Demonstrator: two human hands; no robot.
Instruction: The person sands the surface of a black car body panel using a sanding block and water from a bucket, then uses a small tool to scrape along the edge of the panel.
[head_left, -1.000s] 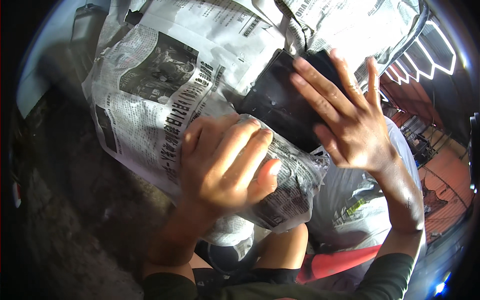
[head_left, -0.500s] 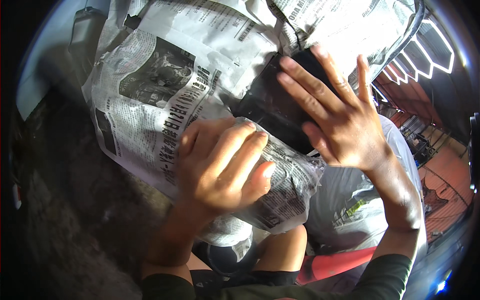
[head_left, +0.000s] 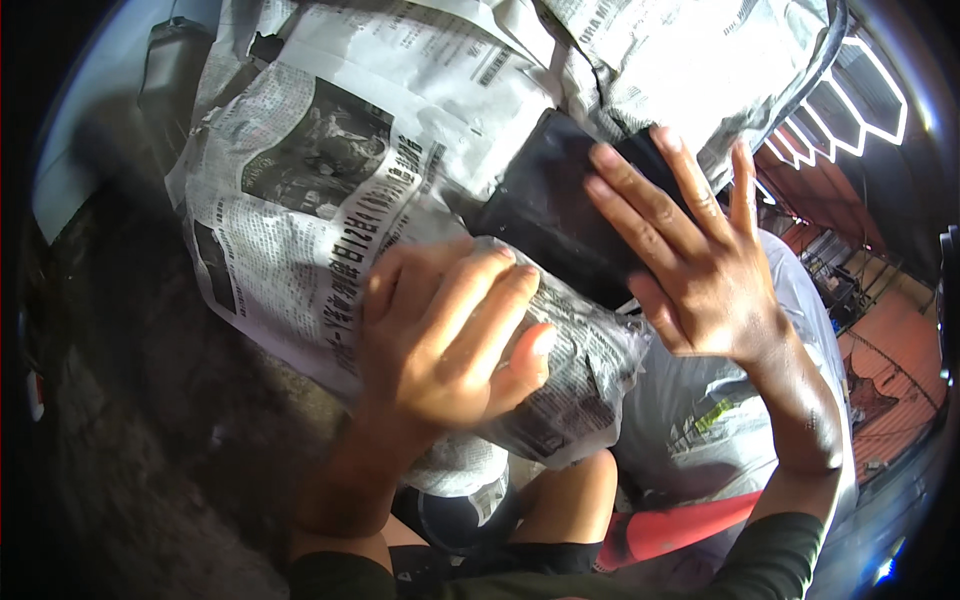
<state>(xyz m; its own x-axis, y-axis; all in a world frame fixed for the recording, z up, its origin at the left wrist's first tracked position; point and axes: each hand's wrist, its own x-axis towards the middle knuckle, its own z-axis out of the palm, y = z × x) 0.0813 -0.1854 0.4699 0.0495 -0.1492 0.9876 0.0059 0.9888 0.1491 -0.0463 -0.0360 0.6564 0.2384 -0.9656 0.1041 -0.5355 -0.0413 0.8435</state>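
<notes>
I count two bare hands, the left hand (head_left: 435, 335) and the right hand (head_left: 705, 265), and one flat black piece (head_left: 550, 200) amid newspaper (head_left: 275, 235). Its near edge slants from left to near right; I cannot tell its long axis. It lies beyond my half-curled left hand, grip unclear, and partly beneath my right, fingers spread, gripping nothing.

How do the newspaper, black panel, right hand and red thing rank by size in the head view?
1. Newspaper
2. Black panel and right hand: too close to rank; hand covers part
3. Red thing
</notes>
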